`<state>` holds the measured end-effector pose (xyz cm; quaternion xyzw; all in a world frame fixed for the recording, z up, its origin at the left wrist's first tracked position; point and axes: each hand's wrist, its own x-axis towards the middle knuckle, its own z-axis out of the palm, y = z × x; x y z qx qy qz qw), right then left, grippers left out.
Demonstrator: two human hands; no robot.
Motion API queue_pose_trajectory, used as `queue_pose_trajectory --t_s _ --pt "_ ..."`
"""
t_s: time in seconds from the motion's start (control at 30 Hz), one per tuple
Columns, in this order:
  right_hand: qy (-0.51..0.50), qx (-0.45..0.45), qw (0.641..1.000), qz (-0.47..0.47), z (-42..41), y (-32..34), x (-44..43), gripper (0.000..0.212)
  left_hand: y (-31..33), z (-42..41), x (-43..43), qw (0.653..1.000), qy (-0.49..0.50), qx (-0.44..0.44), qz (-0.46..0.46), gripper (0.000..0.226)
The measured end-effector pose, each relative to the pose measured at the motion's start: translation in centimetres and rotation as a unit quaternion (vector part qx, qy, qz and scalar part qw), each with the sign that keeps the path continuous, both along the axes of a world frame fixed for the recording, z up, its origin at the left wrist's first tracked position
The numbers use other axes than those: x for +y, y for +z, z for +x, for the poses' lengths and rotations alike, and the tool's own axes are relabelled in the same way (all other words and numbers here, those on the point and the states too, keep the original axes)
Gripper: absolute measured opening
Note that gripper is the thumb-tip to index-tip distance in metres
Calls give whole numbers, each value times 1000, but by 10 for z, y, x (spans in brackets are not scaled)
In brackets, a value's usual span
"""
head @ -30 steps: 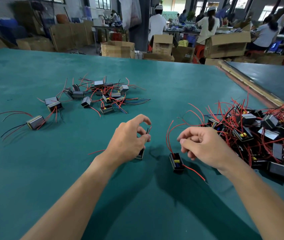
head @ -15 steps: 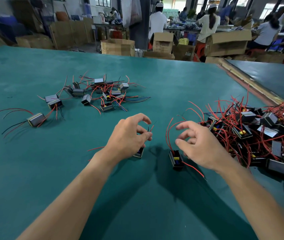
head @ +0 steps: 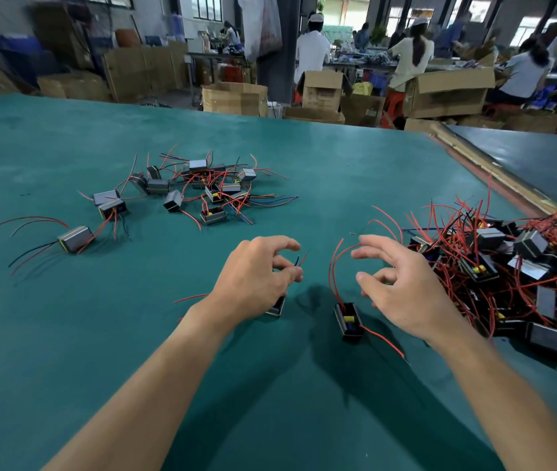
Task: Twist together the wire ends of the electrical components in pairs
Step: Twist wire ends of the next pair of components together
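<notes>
My left hand pinches the red and black wire ends of a small black component, which lies mostly hidden under the hand. My right hand hovers with fingers spread and loosely bent, holding nothing. Just below and left of it a second black component with a yellow part lies on the green table. Its red wires curve up between my hands, and one red wire trails back to the right.
A large tangled heap of components with red wires fills the right side. A looser group of components lies at the centre left, with one apart at far left. Cardboard boxes and working people stand beyond the table.
My right hand has opened from a curled pose and lifted off the near component's wires. My left hand keeps its pinch on the wire ends.
</notes>
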<state>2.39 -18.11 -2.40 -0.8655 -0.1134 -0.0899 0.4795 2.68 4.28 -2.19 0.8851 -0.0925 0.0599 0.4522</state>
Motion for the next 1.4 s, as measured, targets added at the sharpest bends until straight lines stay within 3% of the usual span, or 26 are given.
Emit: queue_pose_trajectory --t_s 0.1,0.2,0.47,0.8,1.0,1.07,1.13,1.2,1.27,1.4 --pt "2 2 1000 -8 -1 0 0 49 1 0 -1 1000 2 0 -1 22" --pt "-11 16 1000 8 0 3 1 24 3 -1 -1 1000 10 3 -1 6" --pt "-46 9 999 21 3 2 -2 20 2 1 -1 999 23 12 -31 10" --pt "-143 -50 988 -21 1 6 -8 16 6 3 2 984 31 73 -161 16" --pt "-34 27 996 84 -2 15 -6 16 9 4 10 974 31 125 -184 14" --pt "55 112 992 12 -4 15 -13 16 8 4 11 974 43 125 -182 14" --pt "159 205 959 -112 -8 16 -19 16 7 5 12 975 52 118 -178 15" --pt "223 259 927 -156 -12 15 -20 19 7 6 12 977 60 113 -171 16" --pt "232 254 929 -139 -13 15 -18 24 7 6 15 978 67 115 -164 17" --pt "198 178 955 -131 -11 11 -13 9 7 7 20 980 60 142 -122 14"
